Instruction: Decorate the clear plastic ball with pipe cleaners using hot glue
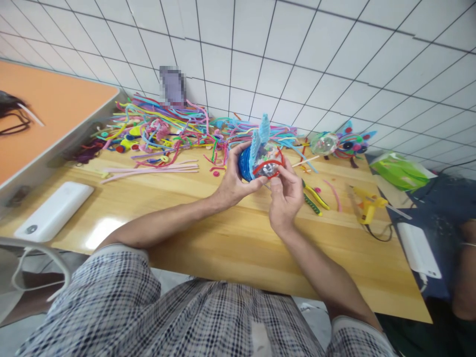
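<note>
Round craft piece (268, 169) held up over the tabletop (208, 243), between both hands. Body: clear, glossy ball with small coloured bits visible; its left side is wound with dark-blue coil (244, 166), ridged in close rings. Two light-blue ears (264, 128), fuzzy and tapered, stand upright on top. A red strip (263, 165), thin and soft-looking, curves over the clear face.

Left hand (233, 179): clamped on the craft piece from the coil side, thumb along the lower edge. Right hand (287, 194): thumb and fingers pinched on the red strip at the ball's right edge; exact contact partly hidden.

Surroundings: smooth, glossy wood grain. Pliers (315, 196) with yellow-and-green handles just beside the right hand; yellow plastic glue gun (368, 208) farther right. Behind, a tangled heap of fuzzy stems (167, 119), many colours; pale-pink stems (159, 169) lie straight, nearer the left forearm.
</note>
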Demonstrator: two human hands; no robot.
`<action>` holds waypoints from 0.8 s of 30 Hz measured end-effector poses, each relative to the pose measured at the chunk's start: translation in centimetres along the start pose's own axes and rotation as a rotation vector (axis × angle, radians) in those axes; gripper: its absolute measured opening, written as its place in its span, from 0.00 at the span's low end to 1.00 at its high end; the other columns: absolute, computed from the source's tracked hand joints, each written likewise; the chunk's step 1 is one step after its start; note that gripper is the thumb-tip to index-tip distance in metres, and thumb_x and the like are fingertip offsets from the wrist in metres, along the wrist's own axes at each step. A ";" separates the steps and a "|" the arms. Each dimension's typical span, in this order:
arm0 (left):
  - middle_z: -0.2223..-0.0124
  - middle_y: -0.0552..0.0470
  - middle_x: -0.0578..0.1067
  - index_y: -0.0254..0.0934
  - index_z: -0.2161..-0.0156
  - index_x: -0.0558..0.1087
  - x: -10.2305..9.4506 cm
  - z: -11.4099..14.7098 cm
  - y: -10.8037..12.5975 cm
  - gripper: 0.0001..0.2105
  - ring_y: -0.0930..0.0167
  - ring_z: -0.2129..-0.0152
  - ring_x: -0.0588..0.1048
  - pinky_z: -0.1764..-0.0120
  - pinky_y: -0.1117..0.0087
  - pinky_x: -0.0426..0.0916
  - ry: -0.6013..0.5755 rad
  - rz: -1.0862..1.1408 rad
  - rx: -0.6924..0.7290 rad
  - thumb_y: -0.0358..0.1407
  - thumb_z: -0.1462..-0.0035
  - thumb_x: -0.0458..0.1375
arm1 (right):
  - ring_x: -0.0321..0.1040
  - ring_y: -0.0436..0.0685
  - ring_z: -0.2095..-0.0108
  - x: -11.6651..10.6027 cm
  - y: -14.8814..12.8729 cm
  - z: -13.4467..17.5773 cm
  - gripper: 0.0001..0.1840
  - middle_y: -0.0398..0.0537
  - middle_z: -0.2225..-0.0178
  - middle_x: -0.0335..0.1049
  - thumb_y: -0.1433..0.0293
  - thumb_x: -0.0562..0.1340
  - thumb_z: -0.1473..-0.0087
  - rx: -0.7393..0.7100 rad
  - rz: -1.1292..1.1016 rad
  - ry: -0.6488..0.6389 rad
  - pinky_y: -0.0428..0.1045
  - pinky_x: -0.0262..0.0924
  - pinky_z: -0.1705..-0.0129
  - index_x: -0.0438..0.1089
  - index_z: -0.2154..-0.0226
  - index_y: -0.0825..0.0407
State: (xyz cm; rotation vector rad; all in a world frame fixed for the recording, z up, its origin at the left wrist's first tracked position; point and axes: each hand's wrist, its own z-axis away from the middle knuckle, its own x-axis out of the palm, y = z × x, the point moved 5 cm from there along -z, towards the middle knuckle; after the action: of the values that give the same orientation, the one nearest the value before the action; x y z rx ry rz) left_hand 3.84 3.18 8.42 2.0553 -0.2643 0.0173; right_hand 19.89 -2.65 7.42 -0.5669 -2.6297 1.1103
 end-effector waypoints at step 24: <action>0.25 0.40 0.68 0.49 0.26 0.59 -0.1 -0.2 -4.2 0.51 0.50 0.26 0.72 0.23 0.45 0.70 -0.083 -0.108 0.038 0.65 0.42 0.78 | 0.79 0.68 0.27 0.2 1.0 -0.3 0.17 0.55 0.31 0.82 0.54 0.74 0.32 0.269 -0.081 0.013 0.72 0.68 0.20 0.81 0.46 0.43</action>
State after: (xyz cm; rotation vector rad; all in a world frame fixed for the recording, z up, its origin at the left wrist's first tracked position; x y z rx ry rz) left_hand 4.57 5.34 4.83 2.1086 -0.2057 -0.1304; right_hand 20.05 -1.74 6.95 -0.4067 -2.4122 1.3988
